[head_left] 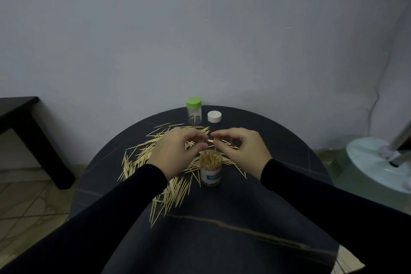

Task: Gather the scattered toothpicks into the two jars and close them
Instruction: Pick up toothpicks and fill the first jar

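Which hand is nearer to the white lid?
Right. The right hand is just in front of the white lid; the left hand is further left, toward the green-capped jar.

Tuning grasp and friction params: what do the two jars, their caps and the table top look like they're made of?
Both jars, the open one and the capped one: clear, probably plastic, toothpicks show through the walls. Green cap and loose white cap: opaque matte plastic, ribbed sides. Table: dark, smooth, pale veins, stone or stone-look laminate; cannot tell which.
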A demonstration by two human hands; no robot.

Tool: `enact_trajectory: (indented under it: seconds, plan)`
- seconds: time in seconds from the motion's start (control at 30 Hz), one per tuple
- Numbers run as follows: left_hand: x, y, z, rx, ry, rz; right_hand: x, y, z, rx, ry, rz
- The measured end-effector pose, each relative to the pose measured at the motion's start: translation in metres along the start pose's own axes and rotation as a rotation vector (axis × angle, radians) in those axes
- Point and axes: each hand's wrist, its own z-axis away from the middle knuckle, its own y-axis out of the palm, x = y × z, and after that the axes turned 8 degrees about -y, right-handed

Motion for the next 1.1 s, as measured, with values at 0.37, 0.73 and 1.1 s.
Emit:
enact_trajectory:
  seconds: [0.37,0.73,1.1]
  plan:
    - [0.009,0.001,-0.002,0.192,0.019,-0.072,-0.012,0.001,0.0,0.176,0.021,0.043]
    - [0.011,-0.009,-0.002,0.138,0.062,-0.07,-0.007,-0.002,0.002,0.115,-0.068,0.229]
    - [0.007,-0.004,0.004,0.068,0.285,-0.368,-0.01,-0.009,0.009,0.203,-0.354,0.442]
